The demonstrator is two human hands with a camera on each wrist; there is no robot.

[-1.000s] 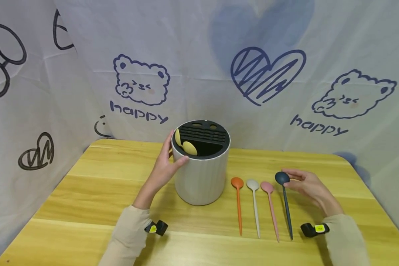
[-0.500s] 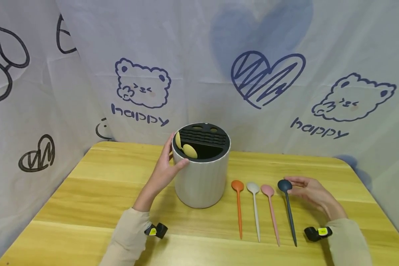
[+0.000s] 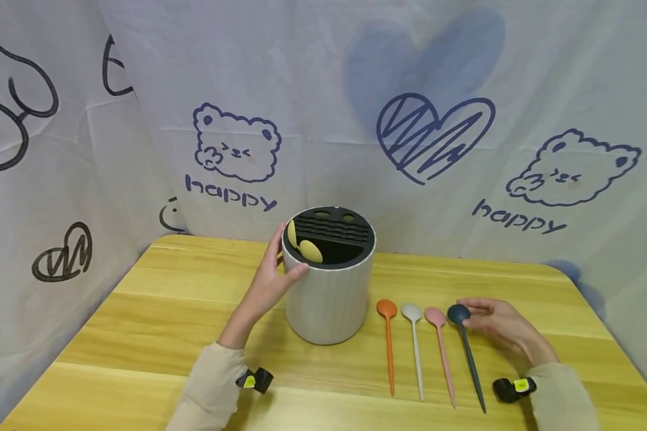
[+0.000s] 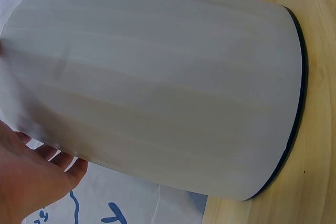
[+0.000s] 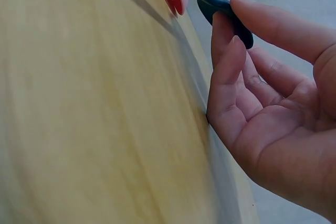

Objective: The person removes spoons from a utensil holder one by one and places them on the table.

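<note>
My left hand [image 3: 269, 284] grips the side of a white ribbed utensil holder [image 3: 326, 305] with a black slotted top, thumb at the front below the rim. Two yellow spoons [image 3: 310, 251] lean at the left of its opening, their handles hidden inside. In the left wrist view the holder's wall [image 4: 168, 87] fills most of the frame, with several fingertips [image 4: 77, 170] against it. My right hand [image 3: 498, 323] pinches the bowl of a dark blue spoon [image 3: 471, 359] between thumb and fingers; the right wrist view shows this dark spoon [image 5: 220, 6] close up.
Left of the blue spoon, an orange spoon [image 3: 389, 347], a white spoon [image 3: 416, 347] and a pink spoon [image 3: 442, 350] lie side by side on the wooden table [image 3: 156, 299]. A printed cloth [image 3: 323, 90] hangs behind the table.
The dark blue spoon has shifted a little toward me, its bowl now nearly level with the pink one's. The head view has tilted up slightly. My left hand stays on the holder.
</note>
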